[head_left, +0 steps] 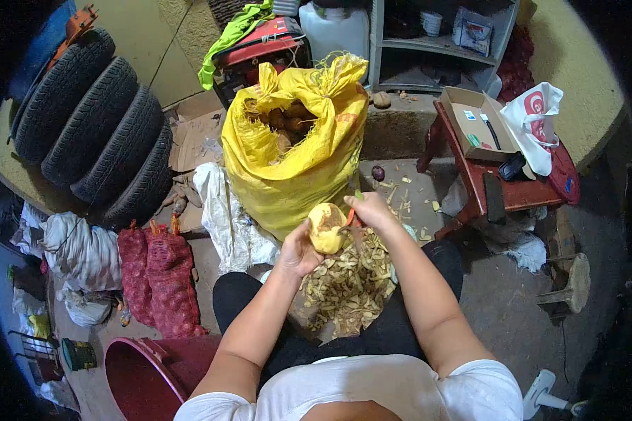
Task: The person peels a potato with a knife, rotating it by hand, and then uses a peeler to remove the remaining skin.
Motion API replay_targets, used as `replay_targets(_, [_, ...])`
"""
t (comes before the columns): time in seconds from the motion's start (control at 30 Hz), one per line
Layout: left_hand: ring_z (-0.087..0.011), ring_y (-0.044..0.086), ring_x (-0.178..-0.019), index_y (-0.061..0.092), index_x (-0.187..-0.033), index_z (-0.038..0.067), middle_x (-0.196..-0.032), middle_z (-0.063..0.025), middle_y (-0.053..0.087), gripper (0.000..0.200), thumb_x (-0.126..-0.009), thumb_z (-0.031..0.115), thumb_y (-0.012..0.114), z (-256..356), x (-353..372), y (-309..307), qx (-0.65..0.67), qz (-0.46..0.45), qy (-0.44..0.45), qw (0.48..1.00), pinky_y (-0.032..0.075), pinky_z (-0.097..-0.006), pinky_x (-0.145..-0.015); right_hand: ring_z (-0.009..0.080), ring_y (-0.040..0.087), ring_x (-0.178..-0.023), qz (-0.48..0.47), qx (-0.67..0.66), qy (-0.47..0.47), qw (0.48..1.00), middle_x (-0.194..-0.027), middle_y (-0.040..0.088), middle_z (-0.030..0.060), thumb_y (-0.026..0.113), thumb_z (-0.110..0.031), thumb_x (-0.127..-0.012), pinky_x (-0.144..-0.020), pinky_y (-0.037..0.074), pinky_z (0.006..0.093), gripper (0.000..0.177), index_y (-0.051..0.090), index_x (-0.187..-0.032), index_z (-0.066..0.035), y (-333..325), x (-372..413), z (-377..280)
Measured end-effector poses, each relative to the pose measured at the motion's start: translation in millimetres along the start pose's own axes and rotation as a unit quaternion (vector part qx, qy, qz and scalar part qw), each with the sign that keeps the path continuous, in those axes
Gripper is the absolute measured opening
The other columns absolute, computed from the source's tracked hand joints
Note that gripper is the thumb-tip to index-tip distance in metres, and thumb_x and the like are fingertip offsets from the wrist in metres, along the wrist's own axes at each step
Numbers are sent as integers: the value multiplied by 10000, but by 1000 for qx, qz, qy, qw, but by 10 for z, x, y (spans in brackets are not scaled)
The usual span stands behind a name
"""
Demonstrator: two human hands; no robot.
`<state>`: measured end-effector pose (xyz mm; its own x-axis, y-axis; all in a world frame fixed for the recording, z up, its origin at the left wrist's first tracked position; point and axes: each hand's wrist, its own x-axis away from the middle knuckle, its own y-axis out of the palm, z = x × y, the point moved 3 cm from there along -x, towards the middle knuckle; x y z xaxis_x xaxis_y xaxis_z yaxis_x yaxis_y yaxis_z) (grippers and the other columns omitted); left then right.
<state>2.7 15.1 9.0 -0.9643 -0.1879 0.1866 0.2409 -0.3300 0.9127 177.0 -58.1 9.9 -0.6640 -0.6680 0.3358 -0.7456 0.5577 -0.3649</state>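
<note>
A partly peeled potato [323,240] rests in my left hand [300,251], whose fingers curl around its lower left side. Its flesh is pale yellow, with a brown patch of skin left on top. My right hand [371,210] is closed on a small peeler [350,217] with orange-red and green parts, held against the potato's right side. The fingers partly hide the tool. Below both hands, between my knees, lies a heap of potato peelings [351,288]. Just beyond stands a yellow sack [295,182], its torn top showing brown potatoes [288,126] inside.
Red mesh sacks [168,281] and a maroon bin [168,365] are at my left, with stacked tires [95,126] behind. To the right, a red stool [512,193] carries a cardboard box [470,119] and a plastic bag [534,126]. A dark round vegetable [378,173] lies on the floor.
</note>
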Motion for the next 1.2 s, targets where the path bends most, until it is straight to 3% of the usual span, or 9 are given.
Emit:
replay_targets(0.03, [-294, 452, -1199, 382, -1316, 45, -1305, -142, 463, 510, -895, 304, 507, 5, -6, 19, 0, 0, 1, 1000, 346, -465, -1020, 164, 552, -493, -1, 0, -1, 1000, -602, 592, 61, 620, -317, -832, -495, 440, 307, 341, 604, -748, 13, 15, -8, -10])
replay_targets(0.1, [-299, 444, -1206, 389, -1313, 53, -1315, -141, 455, 504, -918, 359, 458, -23, -6, 57, 39, 14, -2, 999, 345, -471, -1017, 316, 636, -818, 52, 88, -62, 993, -841, 653, 202, 587, -385, -816, -768, 474, 383, 438, 633, -940, 33, 16, 21, -106])
replay_targets(0.13, [-298, 454, -1194, 399, -1305, 60, -1296, -138, 473, 493, -927, 373, 440, -42, -45, -9, 35, 12, 3, 999, 347, -470, -1014, 353, 624, -862, 29, 47, -49, 997, -877, 648, 220, 587, -418, -798, -786, 473, 393, 479, 627, -976, 24, -17, 47, -148])
replay_targets(0.23, [-308, 485, -1159, 379, -1309, 43, -1278, -154, 476, 565, -914, 444, 429, -67, -74, -69, -5, 72, 30, 997, 397, -459, -982, 355, 625, -861, 117, 122, -62, 984, -866, 647, 225, 597, -433, -780, -778, 481, 401, 487, 631, -985, 8, -142, 157, -321])
replay_targets(0.4, [-292, 527, -1094, 416, -1286, 103, -1226, -129, 515, 621, -891, 578, 363, -119, -115, -41, -28, 78, 15, 996, 434, -514, -910, 359, 624, -764, 220, 183, -131, 949, -835, 648, 188, 637, -337, -713, -698, 491, 436, 350, 637, -847, -14, -153, 430, -601])
replay_targets(0.47, [-256, 569, -992, 460, -1239, 169, -1128, -92, 565, 651, -861, 672, 291, -183, -81, 28, -54, 92, -49, 993, 472, -546, -806, 336, 616, -685, 272, 209, -297, 891, -753, 632, 147, 651, -263, -649, -618, 494, 424, 254, 612, -752, -33, -73, 518, -688])
replay_targets(0.6, [-226, 579, -955, 489, -1183, 134, -1070, -80, 580, 594, -901, 613, 282, -255, -155, -7, -112, 137, -17, 984, 498, -447, -782, 296, 601, -613, 286, 259, -400, 831, -662, 595, 120, 649, -225, -608, -545, 493, 388, 181, 573, -653, -67, 45, 637, -824])
replay_targets(0.83, [-199, 605, -875, 534, -1100, 89, -990, -78, 608, 441, -940, 463, 364, -316, -151, -62, -98, 202, 30, 974, 510, -371, -769, 302, 596, -606, 275, 282, -402, 827, -645, 586, 116, 649, -215, -620, -541, 485, 397, 175, 575, -644, -58, 146, 548, -786])
replay_targets(1.2, [-218, 612, -879, 538, -1091, 62, -996, -100, 615, 424, -935, 420, 372, -341, -119, 14, -101, 220, 11, 970, 503, -368, -806, 336, 630, -680, 252, 303, -244, 886, -706, 634, 170, 610, -290, -686, -632, 510, 419, 242, 638, -703, -51, 45, 335, -654])
